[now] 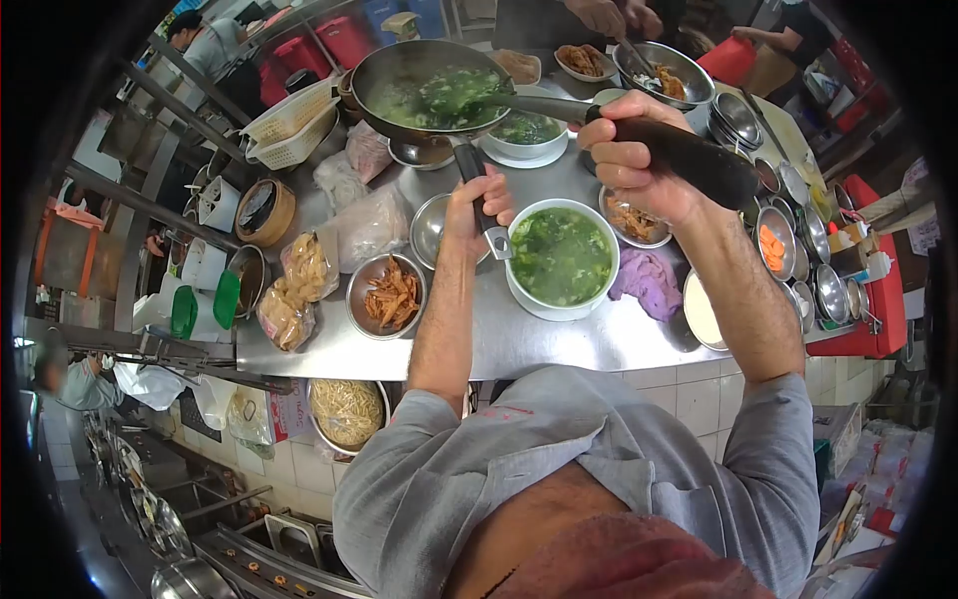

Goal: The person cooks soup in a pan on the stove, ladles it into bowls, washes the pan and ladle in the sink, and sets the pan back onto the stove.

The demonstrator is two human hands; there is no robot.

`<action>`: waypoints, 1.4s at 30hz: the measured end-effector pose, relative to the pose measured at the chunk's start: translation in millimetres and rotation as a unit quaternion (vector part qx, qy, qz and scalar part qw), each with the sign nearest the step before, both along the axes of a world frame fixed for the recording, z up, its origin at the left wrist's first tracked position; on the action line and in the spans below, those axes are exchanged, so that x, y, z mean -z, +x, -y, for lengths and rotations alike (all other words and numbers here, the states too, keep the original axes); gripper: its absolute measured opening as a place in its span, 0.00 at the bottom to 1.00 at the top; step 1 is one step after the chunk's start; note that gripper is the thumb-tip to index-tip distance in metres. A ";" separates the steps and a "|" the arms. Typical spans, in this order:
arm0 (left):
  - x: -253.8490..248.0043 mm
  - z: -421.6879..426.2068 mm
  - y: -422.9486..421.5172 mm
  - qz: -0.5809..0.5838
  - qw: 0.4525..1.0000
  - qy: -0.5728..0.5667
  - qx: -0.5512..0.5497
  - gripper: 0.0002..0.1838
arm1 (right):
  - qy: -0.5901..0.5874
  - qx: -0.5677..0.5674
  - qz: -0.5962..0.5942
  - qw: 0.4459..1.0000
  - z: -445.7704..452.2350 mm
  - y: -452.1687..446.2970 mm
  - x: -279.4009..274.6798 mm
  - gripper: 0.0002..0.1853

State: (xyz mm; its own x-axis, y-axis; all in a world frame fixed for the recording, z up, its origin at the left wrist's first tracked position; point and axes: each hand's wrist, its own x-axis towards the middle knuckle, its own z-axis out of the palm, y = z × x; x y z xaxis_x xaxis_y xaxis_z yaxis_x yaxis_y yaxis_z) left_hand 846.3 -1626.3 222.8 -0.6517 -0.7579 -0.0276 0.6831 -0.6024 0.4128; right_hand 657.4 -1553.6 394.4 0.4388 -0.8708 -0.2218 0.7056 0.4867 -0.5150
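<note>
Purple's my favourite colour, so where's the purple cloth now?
In the head view, the purple cloth lies right of centre on the metal table, just right of the nearer bowl of green soup, below the right hand in the picture.

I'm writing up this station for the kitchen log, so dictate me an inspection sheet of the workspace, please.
Surface: steel table, shiny, crowded with bowls and bags.
Job's things: pan with leafy green food; utensil reaching into it; white bowl of green soup on the table.
Clutter: purple cloth beside the white bowl; filled plastic bags to the left.
Hands: left hand closed around the pan's black handle; right hand closed around the utensil's handle.
Cables: nothing seen.
Surroundings: another person's hand across the table; tiled floor below.
</note>
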 end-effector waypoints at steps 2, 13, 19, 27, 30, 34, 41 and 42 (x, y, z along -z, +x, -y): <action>-0.1 2.3 2.1 0.005 1.000 0.005 -0.004 0.07 | -0.019 0.002 -0.023 1.000 -3.0 -8.6 -0.2 0.10; 6.4 11.8 12.3 0.057 0.997 -0.024 -0.036 0.10 | -0.037 0.069 -0.110 0.991 -21.6 -41.1 13.7 0.09; 7.9 13.8 11.3 0.079 0.996 -0.038 -0.036 0.10 | -0.043 0.147 -0.347 0.925 -27.5 -34.9 51.4 0.14; 0.8 11.8 1.8 0.129 0.991 -0.040 -0.020 0.08 | -0.135 0.124 -0.604 0.776 -35.5 -34.4 86.8 0.35; 2.4 17.5 -4.2 0.156 0.986 -0.053 -0.014 0.09 | -0.154 0.131 -0.587 0.784 -32.9 -39.3 81.9 0.36; 3.0 19.9 -10.8 0.184 0.980 -0.071 -0.001 0.11 | -0.159 0.126 -0.574 0.794 -30.2 -35.7 63.7 0.37; 4.4 21.8 -14.5 0.247 0.964 -0.096 -0.003 0.13 | -0.184 0.095 -0.617 0.759 -17.5 -40.5 63.5 0.39; 3.7 21.4 -14.2 0.247 0.964 -0.095 -0.003 0.13 | -0.190 0.080 -0.621 0.757 -14.8 -41.5 65.0 0.40</action>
State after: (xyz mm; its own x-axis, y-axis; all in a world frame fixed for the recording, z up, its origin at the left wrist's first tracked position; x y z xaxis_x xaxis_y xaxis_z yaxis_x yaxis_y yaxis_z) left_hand 832.1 -1647.7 219.2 -0.5900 -0.7836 -0.1945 0.3777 -0.4808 0.7913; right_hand 615.9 -1538.8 329.3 -0.0196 -0.9951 -0.0969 -0.4020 0.0966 -0.9105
